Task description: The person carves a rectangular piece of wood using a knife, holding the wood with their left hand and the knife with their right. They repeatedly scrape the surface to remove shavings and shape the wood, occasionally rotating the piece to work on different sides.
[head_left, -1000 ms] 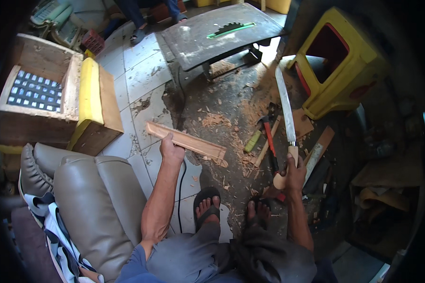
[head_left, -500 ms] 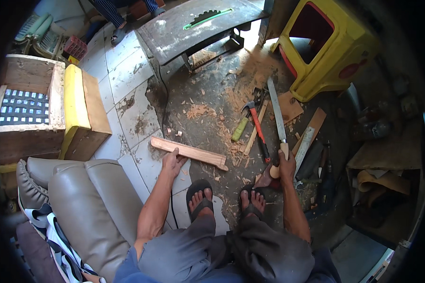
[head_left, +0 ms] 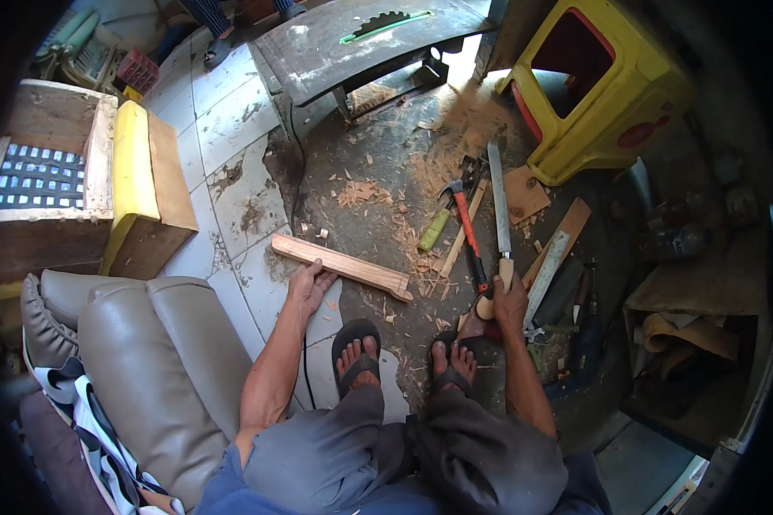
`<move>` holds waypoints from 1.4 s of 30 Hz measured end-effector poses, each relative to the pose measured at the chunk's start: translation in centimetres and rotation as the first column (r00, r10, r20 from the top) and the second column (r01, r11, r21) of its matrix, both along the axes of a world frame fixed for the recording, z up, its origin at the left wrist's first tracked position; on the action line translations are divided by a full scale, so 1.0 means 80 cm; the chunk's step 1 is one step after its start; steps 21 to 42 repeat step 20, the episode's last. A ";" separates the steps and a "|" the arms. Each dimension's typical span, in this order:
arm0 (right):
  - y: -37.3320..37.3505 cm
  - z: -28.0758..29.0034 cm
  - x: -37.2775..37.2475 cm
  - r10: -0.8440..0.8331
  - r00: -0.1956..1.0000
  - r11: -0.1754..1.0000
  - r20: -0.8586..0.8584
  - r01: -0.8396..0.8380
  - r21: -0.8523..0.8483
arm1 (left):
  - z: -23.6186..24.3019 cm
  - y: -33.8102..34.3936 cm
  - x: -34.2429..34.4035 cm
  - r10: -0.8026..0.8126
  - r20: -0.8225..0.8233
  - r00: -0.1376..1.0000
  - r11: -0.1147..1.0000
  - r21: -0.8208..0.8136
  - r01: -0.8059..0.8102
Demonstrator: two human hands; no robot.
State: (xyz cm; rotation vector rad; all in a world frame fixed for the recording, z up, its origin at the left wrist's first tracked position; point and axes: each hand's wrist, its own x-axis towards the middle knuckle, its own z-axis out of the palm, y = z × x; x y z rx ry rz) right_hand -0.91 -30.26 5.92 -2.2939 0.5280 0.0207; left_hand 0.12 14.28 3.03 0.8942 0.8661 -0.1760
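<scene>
A pale, shaped length of wood (head_left: 342, 268) slants across in front of me, its right end notched and rounded. My left hand (head_left: 311, 285) grips it near its left part from the near side. On the right, my right hand (head_left: 510, 300) is closed round the pale wooden handle of a long flat file (head_left: 500, 196), whose grey blade points away from me. Just left of that blade lie a claw hammer (head_left: 468, 232) with an orange-and-black handle, a thin wood strip (head_left: 466, 227) and a tool with a green handle (head_left: 435, 230). A rounded wooden knob (head_left: 485, 307) shows beside my right hand.
A saw table (head_left: 352, 51) with a toothed blade stands ahead. The yellow stool (head_left: 610, 112) is at far right, a wooden cabinet (head_left: 696, 300) below it. Left are a padded brown seat (head_left: 163, 360) and a wooden frame box (head_left: 51, 232). Shavings (head_left: 365, 193) litter the floor.
The file's handle has swung slightly left with my right hand, so the blade stands more upright. My left hand still holds the wood, and the whole view has shifted slightly.
</scene>
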 end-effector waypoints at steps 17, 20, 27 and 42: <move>0.012 0.011 -0.001 0.025 0.999 0.972 -0.042 -0.034 -0.232 | 0.048 -0.028 0.024 -0.475 -0.617 0.628 0.421 0.467 0.777; 0.039 0.033 0.009 0.202 0.979 0.897 0.020 -0.177 -0.406 | 0.048 -0.036 0.018 -0.410 -0.568 0.714 0.047 0.768 0.639; 0.039 0.033 0.009 0.202 0.979 0.897 0.020 -0.177 -0.406 | 0.048 -0.036 0.018 -0.410 -0.568 0.714 0.047 0.768 0.639; 0.039 0.033 0.009 0.202 0.979 0.897 0.020 -0.177 -0.406 | 0.048 -0.036 0.018 -0.410 -0.568 0.714 0.047 0.768 0.639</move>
